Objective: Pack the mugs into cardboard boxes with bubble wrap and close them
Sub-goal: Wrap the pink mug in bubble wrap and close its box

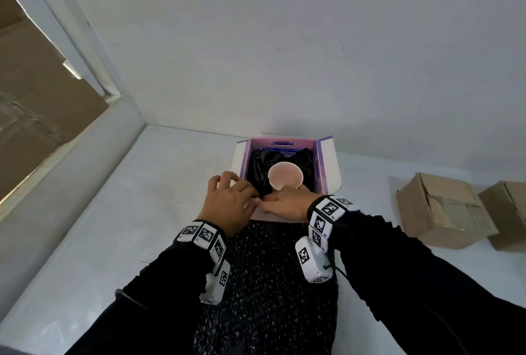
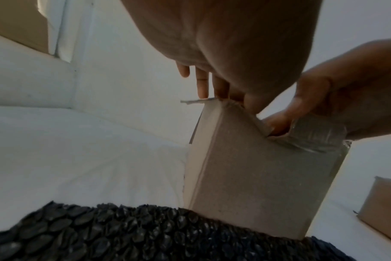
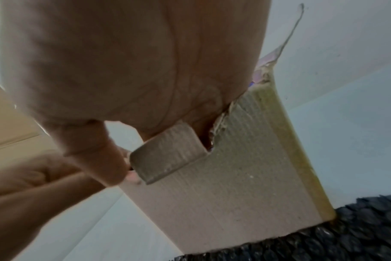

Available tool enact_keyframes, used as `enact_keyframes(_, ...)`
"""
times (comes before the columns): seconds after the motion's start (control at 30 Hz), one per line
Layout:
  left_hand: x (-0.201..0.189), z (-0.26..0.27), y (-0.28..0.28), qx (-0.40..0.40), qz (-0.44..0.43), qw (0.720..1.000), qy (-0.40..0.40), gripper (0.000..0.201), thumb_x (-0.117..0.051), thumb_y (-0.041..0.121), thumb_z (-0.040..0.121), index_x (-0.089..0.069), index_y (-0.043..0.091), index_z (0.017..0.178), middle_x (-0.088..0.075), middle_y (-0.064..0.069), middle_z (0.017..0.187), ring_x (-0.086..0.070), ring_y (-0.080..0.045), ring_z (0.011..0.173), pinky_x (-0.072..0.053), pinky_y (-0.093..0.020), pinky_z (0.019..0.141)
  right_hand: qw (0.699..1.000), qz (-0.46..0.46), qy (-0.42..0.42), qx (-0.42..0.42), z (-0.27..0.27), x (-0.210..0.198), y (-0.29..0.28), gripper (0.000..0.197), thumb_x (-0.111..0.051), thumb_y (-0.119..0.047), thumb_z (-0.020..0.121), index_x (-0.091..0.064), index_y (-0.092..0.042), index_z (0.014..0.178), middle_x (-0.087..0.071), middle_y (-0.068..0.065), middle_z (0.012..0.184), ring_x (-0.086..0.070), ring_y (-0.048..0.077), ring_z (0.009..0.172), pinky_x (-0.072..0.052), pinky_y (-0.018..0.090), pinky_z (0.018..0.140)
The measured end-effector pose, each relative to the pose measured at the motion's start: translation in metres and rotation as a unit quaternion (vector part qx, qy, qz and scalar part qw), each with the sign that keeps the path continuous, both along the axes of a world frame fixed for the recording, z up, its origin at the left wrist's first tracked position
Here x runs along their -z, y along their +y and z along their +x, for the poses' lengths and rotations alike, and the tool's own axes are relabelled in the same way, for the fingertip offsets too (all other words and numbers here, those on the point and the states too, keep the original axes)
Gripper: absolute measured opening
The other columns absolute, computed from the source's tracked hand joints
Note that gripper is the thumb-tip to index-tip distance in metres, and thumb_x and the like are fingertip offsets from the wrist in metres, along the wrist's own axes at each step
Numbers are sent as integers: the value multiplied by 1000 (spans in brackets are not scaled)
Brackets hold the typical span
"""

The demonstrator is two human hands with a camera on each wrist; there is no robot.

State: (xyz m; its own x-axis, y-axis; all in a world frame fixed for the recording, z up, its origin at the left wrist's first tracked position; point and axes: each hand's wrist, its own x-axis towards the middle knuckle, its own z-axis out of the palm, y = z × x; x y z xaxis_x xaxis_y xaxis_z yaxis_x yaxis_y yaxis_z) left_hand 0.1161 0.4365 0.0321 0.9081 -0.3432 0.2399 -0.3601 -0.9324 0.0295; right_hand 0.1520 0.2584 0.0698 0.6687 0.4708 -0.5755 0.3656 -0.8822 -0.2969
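An open cardboard box (image 1: 330, 166) with a purple inside stands mid-table. In it sits a pink mug (image 1: 285, 176), mouth up, bedded in black bubble wrap (image 1: 256, 169). More of the black bubble wrap sheet (image 1: 270, 283) lies in front of the box. My left hand (image 1: 232, 195) is at the box's near left corner, and its straight fingers (image 2: 201, 84) touch the left flap's edge. My right hand (image 1: 284, 203) lies across the near flap (image 3: 167, 153) and grips it, thumb (image 3: 96, 150) against the bent cardboard. The mug's handle is hidden.
Two closed brown cardboard boxes (image 1: 444, 209) (image 1: 506, 212) stand at the right of the white table (image 1: 128, 212). A white wall rises just behind the open box. A window frame (image 1: 85, 55) is at the left.
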Motion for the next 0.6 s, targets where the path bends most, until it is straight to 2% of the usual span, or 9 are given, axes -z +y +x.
enact_keyframes(0.07, -4, 5, 3, 18, 18, 1000, -15, 31, -39, 35, 87, -68, 30, 93, -67, 15, 97, -51, -22, 108, -28, -42, 90, 1000, 24, -12, -6, -1, 1, -4, 40, -29, -44, 99, -53, -26, 126, -55, -2, 131, -43, 26, 124, -31, 49, 104)
enact_keyframes(0.13, -13, 15, 5, 33, 29, 999, -18, 31, -39, 30, 85, -68, 28, 95, -68, 14, 103, -50, -24, 115, -26, -44, 94, 989, 138, -24, 43, 2, 6, -11, 37, -40, -38, 96, -60, -21, 122, -59, 2, 124, -52, 26, 116, -39, 43, 100)
enact_keyframes(0.2, -21, 25, 3, 28, 47, 999, 0, 37, -36, 31, 85, -70, 27, 100, -66, 12, 113, -46, -27, 124, -22, -49, 101, 972, 200, -96, 78, 9, 11, -16, 38, -48, -43, 90, -61, -23, 120, -54, -2, 127, -48, 22, 120, -40, 41, 101)
enact_keyframes(0.27, -28, 33, -1, 25, 84, 995, 39, 51, -28, 34, 84, -65, 24, 118, -63, 8, 124, -38, -30, 134, -10, -55, 108, 976, 142, -162, 44, 12, 13, -18, 50, -49, -54, 89, -55, -26, 130, -42, -5, 141, -30, 20, 135, -31, 44, 108)
enact_keyframes(0.33, -33, 41, -6, 19, 130, 988, 82, 60, -22, 34, 85, -50, 23, 137, -53, 7, 139, -19, -30, 144, 7, -58, 111, 982, 80, -169, 9, 12, 14, -17, 58, -44, -61, 91, -47, -30, 139, -33, -9, 150, -17, 20, 141, -22, 48, 110)
enact_keyframes(0.37, -35, 46, -9, 12, 143, 984, 100, 57, -25, 32, 87, -44, 22, 140, -49, 7, 142, -11, -29, 146, 14, -59, 110, 984, 70, -162, 4, 13, 16, -17, 59, -42, -62, 91, -45, -32, 141, -31, -11, 152, -14, 19, 141, -20, 49, 110)
enact_keyframes(0.43, -40, 55, -16, 1, 156, 980, 126, 47, -33, 29, 91, -47, 24, 135, -51, 9, 138, -4, -27, 147, 20, -60, 108, 986, 87, -138, 21, 15, 17, -17, 56, -42, -63, 91, -47, -34, 139, -32, -13, 152, -13, 18, 142, -18, 50, 110)
enact_keyframes(0.5, -44, 66, -22, -8, 155, 976, 150, 39, -39, 28, 88, -53, 27, 125, -56, 8, 133, -5, -24, 147, 22, -60, 106, 981, 113, -151, 51, 22, 16, -18, 53, -44, -63, 90, -51, -33, 133, -37, -11, 149, -21, 18, 140, -21, 51, 108)
enact_keyframes(0.6, -44, 80, -29, -15, 162, 974, 160, 49, -46, 34, 86, -45, 29, 135, -54, 5, 134, -12, -24, 145, 19, -59, 108, 968, 90, -222, 71, 34, 19, -19, 67, -43, -65, 88, -39, -26, 142, -33, -4, 153, -25, 19, 140, -24, 48, 109)
